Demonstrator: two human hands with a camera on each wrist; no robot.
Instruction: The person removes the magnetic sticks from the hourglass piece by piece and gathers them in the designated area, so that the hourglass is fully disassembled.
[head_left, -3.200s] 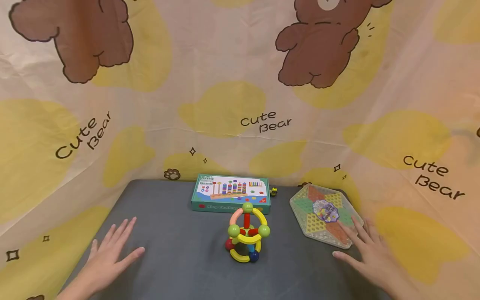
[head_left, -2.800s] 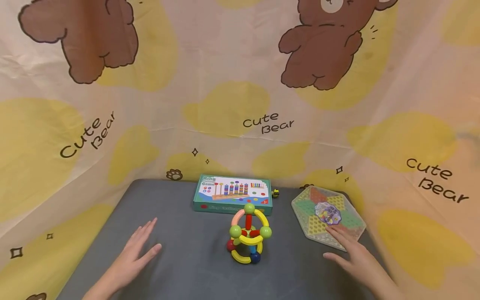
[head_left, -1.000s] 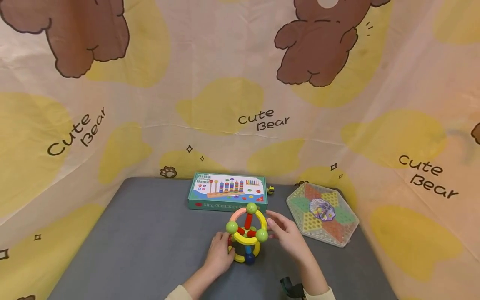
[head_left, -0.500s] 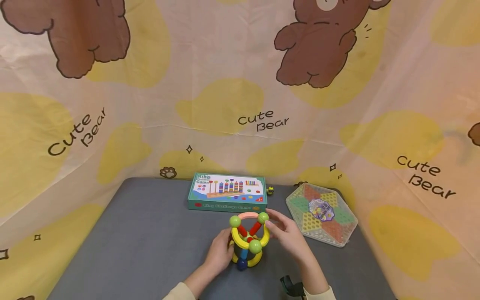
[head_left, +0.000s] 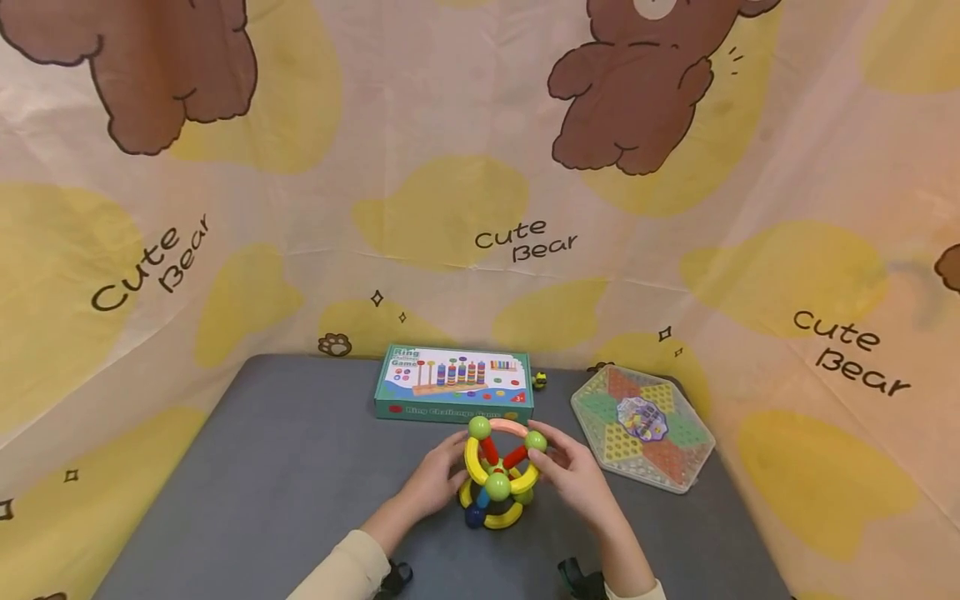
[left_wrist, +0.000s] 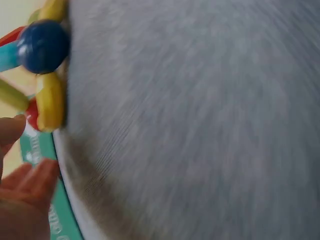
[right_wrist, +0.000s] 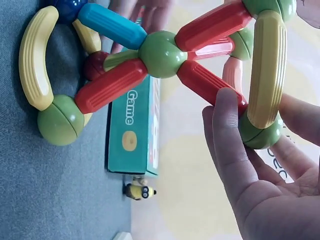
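A ball-and-stick building toy stands on the grey table, made of green, dark blue and red balls joined by red, blue, pink and yellow rods. My right hand holds it by a green ball at the top right; in the right wrist view the thumb lies over a red rod, with other fingers behind that ball. On the opposite side, my left hand is spread beside the toy. The left wrist view has its fingers loosely extended, with the thumb close to the lower yellow rod.
Behind the toy lies a green Ring Challenge Game box, with a small yellow-and-black figure at its right end. A hexagonal Chinese checkers board lies to the right. A bear-print curtain hangs around the table.
Both hands have come in from the table's sides to the toy. It has since turned, its dark blue ball swinging left. Lately my left hand has shifted slightly away toward the back.
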